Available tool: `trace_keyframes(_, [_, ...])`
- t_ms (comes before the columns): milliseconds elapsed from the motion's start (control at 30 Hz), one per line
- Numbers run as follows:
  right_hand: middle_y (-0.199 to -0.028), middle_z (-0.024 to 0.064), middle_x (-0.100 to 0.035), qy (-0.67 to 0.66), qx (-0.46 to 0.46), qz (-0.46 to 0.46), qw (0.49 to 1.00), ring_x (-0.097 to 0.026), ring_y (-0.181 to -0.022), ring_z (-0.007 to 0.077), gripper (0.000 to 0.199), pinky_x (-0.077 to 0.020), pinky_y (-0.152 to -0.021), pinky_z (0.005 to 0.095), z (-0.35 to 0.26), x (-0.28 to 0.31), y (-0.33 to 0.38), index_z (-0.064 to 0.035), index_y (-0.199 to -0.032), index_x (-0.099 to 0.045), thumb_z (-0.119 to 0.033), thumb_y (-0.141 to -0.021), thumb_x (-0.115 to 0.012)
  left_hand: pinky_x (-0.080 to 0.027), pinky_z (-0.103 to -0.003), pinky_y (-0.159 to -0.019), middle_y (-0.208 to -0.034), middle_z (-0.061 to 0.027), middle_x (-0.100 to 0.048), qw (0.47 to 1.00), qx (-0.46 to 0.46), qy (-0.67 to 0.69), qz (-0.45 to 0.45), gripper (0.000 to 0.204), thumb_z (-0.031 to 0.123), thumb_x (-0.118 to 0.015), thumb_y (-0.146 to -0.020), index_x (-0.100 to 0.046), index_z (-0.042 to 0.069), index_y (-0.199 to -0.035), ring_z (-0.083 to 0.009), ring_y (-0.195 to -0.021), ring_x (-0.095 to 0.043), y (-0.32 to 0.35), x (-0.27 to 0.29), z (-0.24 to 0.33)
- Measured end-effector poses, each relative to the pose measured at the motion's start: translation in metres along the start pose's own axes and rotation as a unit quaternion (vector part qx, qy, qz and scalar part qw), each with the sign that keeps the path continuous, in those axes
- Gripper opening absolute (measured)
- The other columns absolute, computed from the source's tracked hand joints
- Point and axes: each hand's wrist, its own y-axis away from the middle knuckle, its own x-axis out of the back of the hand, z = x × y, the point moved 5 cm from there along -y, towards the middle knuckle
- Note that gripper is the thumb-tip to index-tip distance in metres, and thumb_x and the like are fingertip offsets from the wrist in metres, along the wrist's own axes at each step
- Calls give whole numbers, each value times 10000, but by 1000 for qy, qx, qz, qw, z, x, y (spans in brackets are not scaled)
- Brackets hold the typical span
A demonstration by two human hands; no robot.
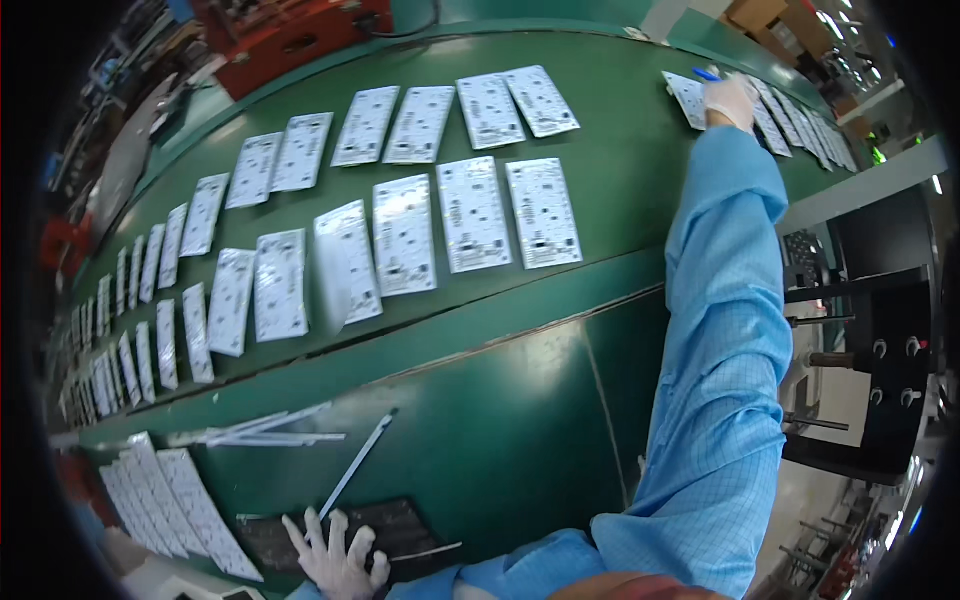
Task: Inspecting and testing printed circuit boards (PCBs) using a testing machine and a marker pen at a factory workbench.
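Observation:
My right hand [730,102], in a white glove, reaches to the far right of the green bench. A slim blue pen-like thing [706,74] sticks out from its closed fingers. Just beneath lies a white circuit board [684,97], partly covered by the hand. My left hand [345,562], also gloved, rests with spread fingers at the near edge, on a dark flat pad [408,528]. Close to its fingertips lies a thin pale strip [360,462]. Beside it on the left is a fanned stack of white boards [205,515].
Two long rows of white circuit boards [403,235] run along the raised green bench [620,165]. More boards [800,125] overlap at the far right. Several pale strips [268,430] lie on the lower green surface. A red metal box [290,45] stands at the back left.

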Motion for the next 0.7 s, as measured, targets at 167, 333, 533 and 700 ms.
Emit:
trace_keyframes(167, [-1117, 202, -577, 16, 87, -37, 995, -553, -1047, 342, 562, -420, -901, 421, 56, -36, 24, -88, -1087, -617, -539, -760, -543, -133, -703, -965, -1204, -261, -410, 996, 49, 61, -35, 431, 347, -542, -732, -464, 81, -1062, -522, -1145, -335, -11, 15, -2])
trace_keyframes(333, [-1035, 166, -617, 76, 40, -73, 994, -588, -978, 341, 453, -453, -823, 450, -8, -16, 64, -117, -1044, -636, -470, -787, -515, -159, -666, -978, -1180, -199, -461, 985, 162, 39, 43, 429, 370, -572, -718, -564, 88, -1042, -460, -1161, -356, 2, 30, -1])
trace_keyframes(533, [-1117, 107, -590, 289, -31, -85, 953, -558, -1039, 269, 404, -449, -864, 376, 15, -11, 74, -129, -1128, -589, -364, -843, -426, -204, -625, -974, -1261, -122, -459, 924, 343, -29, 167, 389, 347, -519, -810, -562, 126, -1128, -394, -1207, -338, -5, 25, -27])
trace_keyframes(700, [-1174, 123, -535, 142, 118, -95, 978, -521, -1069, 243, 373, -436, -864, 354, 0, 39, 115, -116, -1171, -550, -258, -853, -416, -228, -593, -959, -1250, -58, -464, 882, 416, -44, 216, 387, 406, -504, -825, -561, 196, -1145, -331, -1202, -344, 5, 14, -38])
